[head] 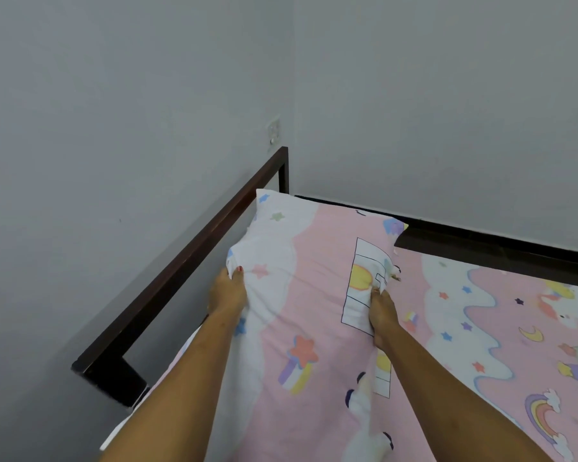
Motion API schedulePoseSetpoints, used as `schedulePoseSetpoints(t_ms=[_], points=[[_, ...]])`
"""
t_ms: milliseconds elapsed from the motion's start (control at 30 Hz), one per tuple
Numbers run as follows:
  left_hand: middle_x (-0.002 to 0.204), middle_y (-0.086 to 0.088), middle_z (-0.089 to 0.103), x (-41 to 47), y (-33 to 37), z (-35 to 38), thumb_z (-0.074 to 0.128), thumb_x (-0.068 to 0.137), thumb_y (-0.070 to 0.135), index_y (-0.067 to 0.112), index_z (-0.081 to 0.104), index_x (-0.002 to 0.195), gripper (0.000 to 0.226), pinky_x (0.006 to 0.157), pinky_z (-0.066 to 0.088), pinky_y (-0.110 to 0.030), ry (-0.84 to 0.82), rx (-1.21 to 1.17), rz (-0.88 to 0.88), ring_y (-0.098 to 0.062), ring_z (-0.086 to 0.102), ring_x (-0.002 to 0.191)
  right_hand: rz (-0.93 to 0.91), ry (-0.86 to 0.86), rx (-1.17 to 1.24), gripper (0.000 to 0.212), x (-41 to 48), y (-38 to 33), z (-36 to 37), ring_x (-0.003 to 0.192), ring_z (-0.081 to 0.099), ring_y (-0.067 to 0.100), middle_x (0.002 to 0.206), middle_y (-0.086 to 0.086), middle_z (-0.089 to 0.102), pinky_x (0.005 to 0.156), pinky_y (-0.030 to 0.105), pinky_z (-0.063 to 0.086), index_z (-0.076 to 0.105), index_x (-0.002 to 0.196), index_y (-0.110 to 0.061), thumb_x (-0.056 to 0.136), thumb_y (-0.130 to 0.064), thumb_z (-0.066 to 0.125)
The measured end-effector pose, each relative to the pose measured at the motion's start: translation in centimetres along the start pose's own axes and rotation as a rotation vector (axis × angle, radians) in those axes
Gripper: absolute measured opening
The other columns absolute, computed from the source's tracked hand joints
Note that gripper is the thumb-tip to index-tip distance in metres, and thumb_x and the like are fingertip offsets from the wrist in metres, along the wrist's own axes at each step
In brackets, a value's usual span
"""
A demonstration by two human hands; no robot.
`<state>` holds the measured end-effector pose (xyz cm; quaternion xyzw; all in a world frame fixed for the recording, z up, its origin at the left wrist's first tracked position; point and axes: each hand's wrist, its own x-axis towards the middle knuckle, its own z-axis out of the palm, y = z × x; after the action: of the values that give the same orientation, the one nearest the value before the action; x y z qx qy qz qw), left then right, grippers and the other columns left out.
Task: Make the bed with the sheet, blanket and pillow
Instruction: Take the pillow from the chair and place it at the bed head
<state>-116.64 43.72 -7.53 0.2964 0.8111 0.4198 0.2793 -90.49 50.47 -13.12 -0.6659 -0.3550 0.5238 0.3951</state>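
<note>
Your left hand [227, 293] grips the left long edge of the pillow [314, 261], with the thumb lying on top and the other fingers hidden under the fabric. Your right hand [382, 316] is closed round a bunch of the pillowcase near the right edge, beside a printed white panel. Its fingertips are buried in the folds, so you cannot count them.

That makes two hands on one pillow. The pillow lies at the head of the bed, just beside the dark bed frame [187, 258], and its far end points towards the corner of the room. Whether that far end rests on the bed or is lifted off it is hard to tell.

One sheet [464, 311] covers the mattress to the right. It carries the same pink-and-white print of stars, moons and rainbows as the pillowcase, so the line where the pillow ends and the sheet begins is hard to find near the lower edge, where both are cut off.

One white strip [121, 428] shows under your left forearm — mattress or cloth, you cannot tell. Two grey walls [114, 111] meet behind the frame, and one wall plate [274, 132] sits above its post, too blurred to read.
</note>
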Motion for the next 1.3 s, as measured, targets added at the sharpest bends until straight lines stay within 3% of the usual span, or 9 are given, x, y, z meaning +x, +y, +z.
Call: schedulePoseSetpoints(t_ms=[567,900,1033,1100,1200,1300], points=[[0.123,-0.018,0.059,14.1,0.6,8.6,0.038,0.101,0.036,0.003,0.052,0.128,0.044,0.095,0.045,-0.042,-0.024,0.027,-0.026,-0.036,0.056,0.112,0.06,0.062,-0.039,0.047,13.9,-0.8,6.5,0.133,0.036,0.031,0.149,0.011,0.037,0.111,0.04,0.029,0.035,0.145,-0.014,0.103,-0.035,0.029],[0.125,-0.017,0.058,24.8,-3.9,14.7,0.044,0.099,0.037,0.003,0.052,0.128,0.045,0.097,0.043,-0.042,-0.039,0.07,-0.077,-0.036,0.054,0.114,0.091,0.075,-0.069,0.047,24.3,4.3,13.0,0.131,0.039,0.033,0.146,0.014,0.04,0.109,0.041,0.031,0.035,0.144,-0.011,0.104,-0.033,0.029],[0.128,-0.018,0.055,28.1,-7.6,16.1,0.057,0.092,0.027,0.008,0.051,0.128,0.041,0.099,0.042,-0.044,-0.06,0.244,-0.004,-0.036,0.051,0.115,0.132,0.107,-0.336,0.044,26.4,8.0,15.3,0.127,0.041,0.038,0.14,0.024,0.041,0.104,0.041,0.032,0.035,0.139,-0.001,0.101,-0.022,0.039],[0.139,-0.016,0.044,28.6,-9.7,16.9,0.063,0.088,0.031,0.015,0.04,0.139,0.058,0.103,0.037,-0.046,-0.095,0.404,0.039,-0.035,0.043,0.125,0.078,0.102,-0.536,0.055,26.1,10.1,17.0,0.132,0.035,0.038,0.148,0.019,0.03,0.107,0.044,0.029,0.024,0.148,-0.01,0.1,-0.028,0.042],[0.149,-0.007,0.03,27.7,-11.9,18.0,0.064,0.085,0.041,0.028,0.024,0.147,0.075,0.105,0.033,-0.047,-0.171,0.591,0.073,-0.032,0.031,0.134,-0.077,0.017,-0.815,0.065,24.4,12.3,20.2,0.141,0.022,0.034,0.158,0.004,0.013,0.108,0.05,0.028,0.008,0.152,-0.032,0.096,-0.053,0.035],[0.153,-0.003,0.023,27.3,-13.7,18.6,0.058,0.087,0.05,0.031,0.016,0.149,0.078,0.107,0.031,-0.048,-0.216,0.667,0.065,-0.03,0.026,0.137,0.009,-0.108,-0.879,0.067,24.8,13.3,22.0,0.146,0.004,0.035,0.16,-0.004,-0.004,0.109,0.061,0.018,-0.005,0.149,-0.045,0.092,-0.065,0.025]])
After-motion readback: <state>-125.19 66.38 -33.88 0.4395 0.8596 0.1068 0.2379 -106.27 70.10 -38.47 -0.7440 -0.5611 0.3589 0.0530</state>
